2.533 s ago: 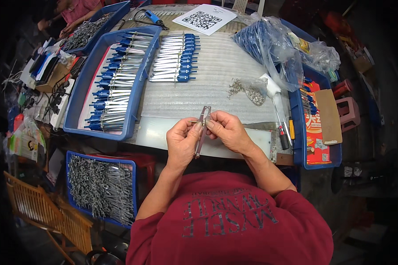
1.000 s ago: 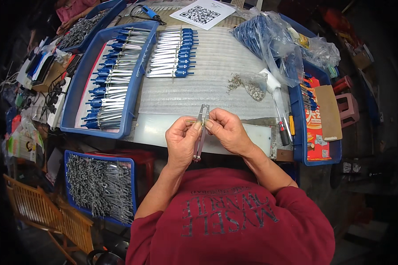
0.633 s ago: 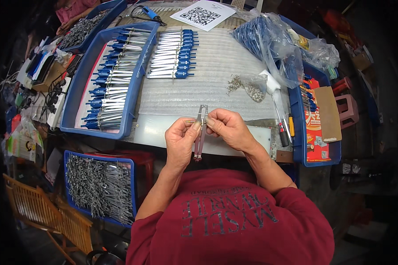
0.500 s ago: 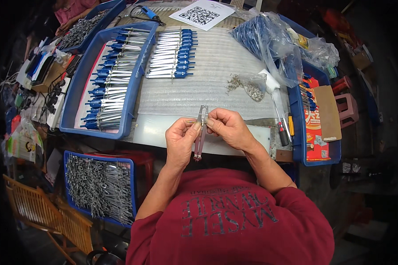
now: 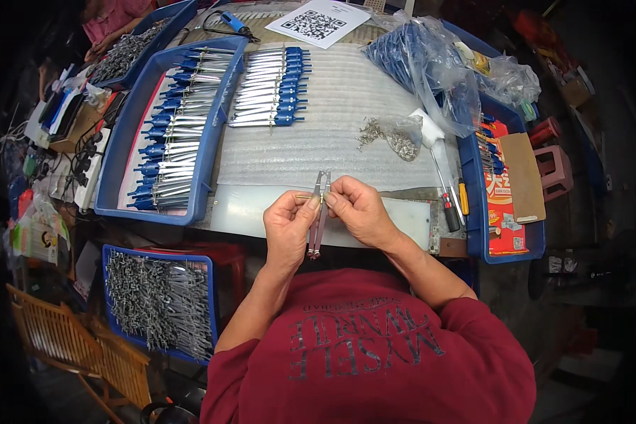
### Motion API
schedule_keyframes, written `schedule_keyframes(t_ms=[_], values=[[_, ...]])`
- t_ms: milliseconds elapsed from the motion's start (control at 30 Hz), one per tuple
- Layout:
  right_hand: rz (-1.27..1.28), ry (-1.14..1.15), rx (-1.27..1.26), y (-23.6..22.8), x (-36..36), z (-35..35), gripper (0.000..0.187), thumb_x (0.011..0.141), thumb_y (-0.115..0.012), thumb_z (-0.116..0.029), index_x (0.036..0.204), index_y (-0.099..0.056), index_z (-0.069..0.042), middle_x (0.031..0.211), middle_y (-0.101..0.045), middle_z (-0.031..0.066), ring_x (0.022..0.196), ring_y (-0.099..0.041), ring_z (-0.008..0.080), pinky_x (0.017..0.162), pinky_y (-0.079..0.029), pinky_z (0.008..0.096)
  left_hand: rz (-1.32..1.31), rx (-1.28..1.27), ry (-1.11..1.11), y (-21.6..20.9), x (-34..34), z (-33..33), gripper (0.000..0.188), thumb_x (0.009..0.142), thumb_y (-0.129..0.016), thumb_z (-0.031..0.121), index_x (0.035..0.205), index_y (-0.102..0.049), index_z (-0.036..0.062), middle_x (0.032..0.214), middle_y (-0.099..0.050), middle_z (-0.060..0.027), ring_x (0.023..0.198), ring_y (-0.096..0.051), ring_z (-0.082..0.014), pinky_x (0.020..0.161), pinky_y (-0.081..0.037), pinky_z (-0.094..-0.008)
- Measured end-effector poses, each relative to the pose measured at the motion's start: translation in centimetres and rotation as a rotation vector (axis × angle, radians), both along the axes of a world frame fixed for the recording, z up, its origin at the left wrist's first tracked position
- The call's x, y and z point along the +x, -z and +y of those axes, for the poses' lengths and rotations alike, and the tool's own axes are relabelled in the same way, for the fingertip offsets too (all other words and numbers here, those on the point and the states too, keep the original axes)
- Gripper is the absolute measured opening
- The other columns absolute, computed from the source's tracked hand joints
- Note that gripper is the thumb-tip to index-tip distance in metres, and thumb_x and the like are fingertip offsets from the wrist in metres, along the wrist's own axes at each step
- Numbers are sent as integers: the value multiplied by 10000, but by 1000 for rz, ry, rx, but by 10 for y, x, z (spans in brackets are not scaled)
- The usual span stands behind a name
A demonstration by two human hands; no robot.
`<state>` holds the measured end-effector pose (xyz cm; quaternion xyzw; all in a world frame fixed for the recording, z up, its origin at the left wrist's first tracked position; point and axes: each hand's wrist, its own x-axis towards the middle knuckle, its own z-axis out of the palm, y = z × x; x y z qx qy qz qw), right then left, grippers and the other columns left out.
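Observation:
In front of my chest, a two-legged metal piece (image 5: 316, 233), which looks like a pair of compass legs, stands nearly upright between my hands. My left hand (image 5: 287, 222) is closed, with thumb and fingers pinching it near the upper part. A thin brass-coloured pin (image 5: 303, 196) sticks out by the left fingertips. On the other side, my right hand (image 5: 362, 213) is closed at the right leg, thumb against fingertips; any small part inside that pinch is hidden. Beyond them, a row of blue-headed compasses (image 5: 287, 88) with silver legs lies on the foam sheet (image 5: 332, 99).
A blue tray (image 5: 203, 201) of similar compasses stands left; another crate (image 5: 210, 283) below holds metal parts. Small screws (image 5: 401, 143) in a clear bag, screwdrivers (image 5: 463, 198) and a blue bin (image 5: 479, 240) lie right. Another person's pink sleeve (image 5: 109, 21) shows far left.
My right hand has shifted slightly left and its fingers sit a little differently on the metal piece. My left hand keeps its pinch. The whole view has moved slightly.

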<state>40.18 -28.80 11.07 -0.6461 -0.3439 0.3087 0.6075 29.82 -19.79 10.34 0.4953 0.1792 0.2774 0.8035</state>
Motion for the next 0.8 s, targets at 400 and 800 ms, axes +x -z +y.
schedule_keyframes(t_ms=[400, 800], values=[[54, -182, -20, -13, 17, -5, 159, 842, -529, -166, 824, -512, -9, 694, -497, -11, 626, -438, 43, 554, -378, 184, 32, -27, 52, -1, -2, 7, 110, 812, -557, 84, 844, -560, -20, 695, -559, -9, 586, -468, -41, 526, -379, -170], [-4, -167, -36, -21, 33, -2, 157, 821, -554, -162, 819, -557, -5, 676, -519, -11, 603, -468, 52, 542, -390, 189, 130, 27, 170, -2, -6, 7, 89, 795, -561, 74, 808, -560, -14, 690, -552, -11, 580, -464, -49, 533, -373, -179]])
